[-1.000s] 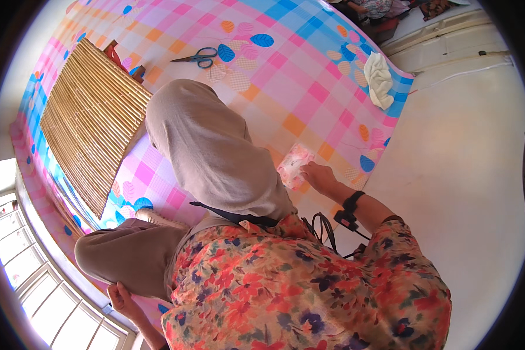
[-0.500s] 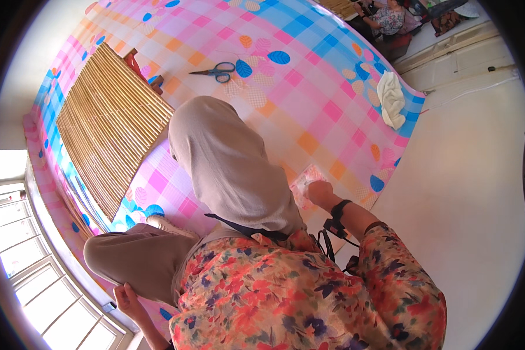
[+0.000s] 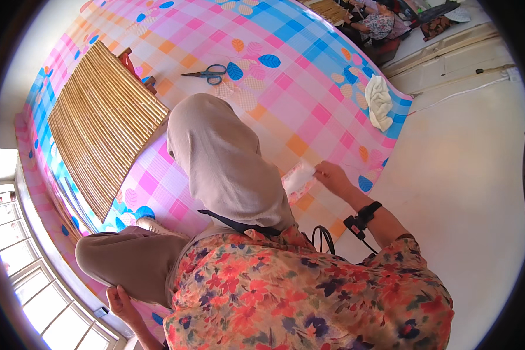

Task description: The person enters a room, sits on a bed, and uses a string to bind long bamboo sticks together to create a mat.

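Note:
In my right hand [image 3: 332, 177] I pinch the edge of a thin white tissue [image 3: 301, 174]. Its other end reaches to a pink and white soft pack [image 3: 300, 189], which lies on the checked sheet beside my raised right knee and is partly covered by the tissue. My left hand [image 3: 122, 304] is low at the left, its fingers curled against the trouser leg below my left knee; whether anything is inside them is hidden.
A bamboo-slat mat [image 3: 108, 125] lies at the left, with a brown wooden piece [image 3: 150, 84] under its far edge. Dark-handled scissors [image 3: 207, 74] rest beyond my knee. A crumpled white cloth [image 3: 378, 104] sits near the sheet's right edge. Another person [image 3: 379, 24] is at the far right.
My right hand has lifted off the pack and moved slightly up and right, drawing the white tissue out with it. My left hand stays by the knee. The whole view has shifted a little.

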Demonstrator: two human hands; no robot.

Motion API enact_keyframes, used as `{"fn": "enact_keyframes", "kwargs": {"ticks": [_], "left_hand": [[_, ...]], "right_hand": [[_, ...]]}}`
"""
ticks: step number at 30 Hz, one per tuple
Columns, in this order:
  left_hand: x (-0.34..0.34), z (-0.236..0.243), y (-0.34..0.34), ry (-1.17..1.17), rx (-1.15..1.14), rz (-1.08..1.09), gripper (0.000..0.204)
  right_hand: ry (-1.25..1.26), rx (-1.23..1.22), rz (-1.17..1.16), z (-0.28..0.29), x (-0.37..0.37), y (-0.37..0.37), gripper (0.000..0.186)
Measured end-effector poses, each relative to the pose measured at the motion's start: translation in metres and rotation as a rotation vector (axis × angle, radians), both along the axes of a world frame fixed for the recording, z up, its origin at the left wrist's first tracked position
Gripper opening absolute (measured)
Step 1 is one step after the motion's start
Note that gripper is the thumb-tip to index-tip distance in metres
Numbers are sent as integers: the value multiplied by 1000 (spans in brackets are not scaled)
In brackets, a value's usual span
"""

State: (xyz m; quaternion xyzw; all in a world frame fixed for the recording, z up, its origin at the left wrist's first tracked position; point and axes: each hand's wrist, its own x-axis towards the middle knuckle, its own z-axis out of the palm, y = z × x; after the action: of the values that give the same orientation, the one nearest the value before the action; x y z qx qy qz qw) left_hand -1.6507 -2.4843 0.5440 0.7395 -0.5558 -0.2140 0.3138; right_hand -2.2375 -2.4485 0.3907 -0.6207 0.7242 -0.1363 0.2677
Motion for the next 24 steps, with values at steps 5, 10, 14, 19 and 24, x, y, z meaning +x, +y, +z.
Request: {"fn": "enact_keyframes", "kwargs": {"ticks": [5,10,14,19,24], "left_hand": [[4,-7,-15,63,-17,-57,23],[1,11,-11,94,-156,43,14],[-56,25,-36,303,-247,-129,18],[-102,40,-48,461,-410,-525,60],[-91,25,-16,274,-653,-257,49]], "right_hand": [[-385,-173,-349,34,-20,-29,12],[-1041,-283,-519,121,40,-109,16],[-847,-364,-74,194,131,-164,16],[-772,-40,488,232,271,-175,12],[-823,439,835,223,350,-152,12]]}}
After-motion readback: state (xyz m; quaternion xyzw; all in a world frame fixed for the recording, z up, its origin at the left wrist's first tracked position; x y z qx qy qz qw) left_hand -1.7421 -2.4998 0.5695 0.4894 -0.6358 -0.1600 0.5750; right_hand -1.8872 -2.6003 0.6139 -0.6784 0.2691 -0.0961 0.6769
